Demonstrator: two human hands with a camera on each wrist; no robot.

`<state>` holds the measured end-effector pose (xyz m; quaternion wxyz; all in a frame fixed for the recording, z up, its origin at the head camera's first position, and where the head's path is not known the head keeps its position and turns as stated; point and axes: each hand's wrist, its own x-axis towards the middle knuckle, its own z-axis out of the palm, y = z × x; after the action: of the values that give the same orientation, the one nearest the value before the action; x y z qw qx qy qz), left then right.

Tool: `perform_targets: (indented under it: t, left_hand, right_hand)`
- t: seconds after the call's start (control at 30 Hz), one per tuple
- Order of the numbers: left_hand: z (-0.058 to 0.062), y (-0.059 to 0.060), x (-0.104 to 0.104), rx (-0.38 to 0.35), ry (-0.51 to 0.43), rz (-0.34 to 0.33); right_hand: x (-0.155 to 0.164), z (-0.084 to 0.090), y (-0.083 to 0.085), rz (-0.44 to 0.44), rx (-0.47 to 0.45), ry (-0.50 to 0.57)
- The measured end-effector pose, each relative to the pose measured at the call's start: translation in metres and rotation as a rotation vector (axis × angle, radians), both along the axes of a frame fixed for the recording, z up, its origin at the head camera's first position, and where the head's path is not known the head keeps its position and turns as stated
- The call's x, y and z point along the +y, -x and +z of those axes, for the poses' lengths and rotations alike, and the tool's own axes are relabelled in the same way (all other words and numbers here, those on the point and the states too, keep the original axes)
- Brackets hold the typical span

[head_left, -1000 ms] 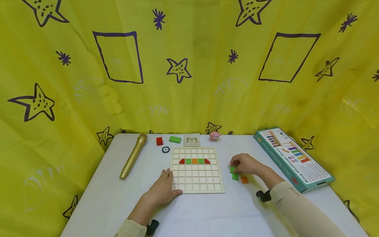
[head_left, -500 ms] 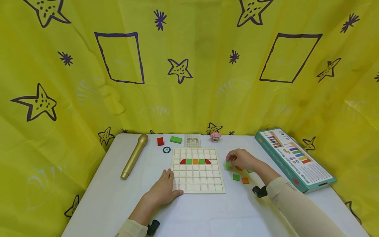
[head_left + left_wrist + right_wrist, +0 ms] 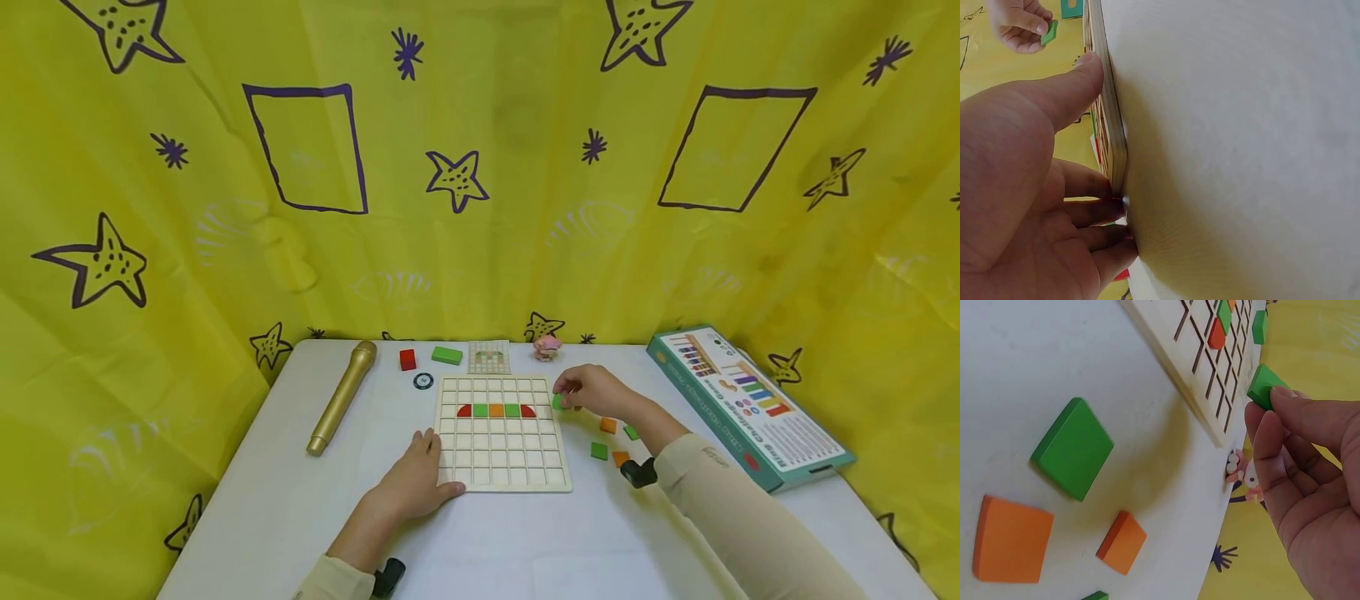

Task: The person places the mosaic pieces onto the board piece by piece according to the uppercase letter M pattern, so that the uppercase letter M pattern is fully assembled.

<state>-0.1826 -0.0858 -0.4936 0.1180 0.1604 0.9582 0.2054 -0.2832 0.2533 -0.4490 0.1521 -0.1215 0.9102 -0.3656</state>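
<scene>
the right hand (image 3: 596, 392) has lifted away from the loose tiles and come across toward the far right edge of the wooden grid board (image 3: 500, 433); a second ago it was down among those tiles, and now it pinches one small green tile (image 3: 558, 402) between thumb and fingertips, just off the board's right edge and level with the filled row. judged from that, a tile has been picked out and is on its way to a cell, not yet set down. the right wrist view shows the same green tile (image 3: 1265, 385) clear of the bench (image 3: 487, 542), held at its edge by the fingertips (image 3: 1285, 394). the left hand (image 3: 411, 483) has not shifted: it lies flat and relaxed on the bench with its straight fingers against the board's near left corner, steadying it, the thumb along the board's edge (image 3: 1110, 125). the board holds one row of five pieces (image 3: 496, 410) across from the left hand's fingers: red quarter-rounds at the ends, green squares next, an orange square in the middle; every other cell shows bare wood. behind the right hand, toward its wrist, loose tiles lie on the bench: an orange tile (image 3: 608, 425), a green tile (image 3: 598, 451) and another orange tile (image 3: 619, 457). well beyond the right hand lies the closed game box (image 3: 750, 404).
</scene>
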Motion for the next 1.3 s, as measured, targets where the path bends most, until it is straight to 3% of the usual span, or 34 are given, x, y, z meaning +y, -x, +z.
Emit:
perform_targets:
  t: [0.47,0.7,1.3]
  left_hand:
    - [0.004,-0.002,0.001,0.007,0.002,0.007]
    - [0.003,-0.001,0.001,0.006,-0.003,0.009]
    - [0.003,0.000,-0.001,-0.008,0.004,0.000]
  right_hand:
    - [-0.035,0.008,0.009,0.056,0.039,0.058]
    - [-0.056,0.008,0.015,0.130,0.077,0.072]
    - [-0.104,-0.001,0.023,0.219,0.036,0.030]
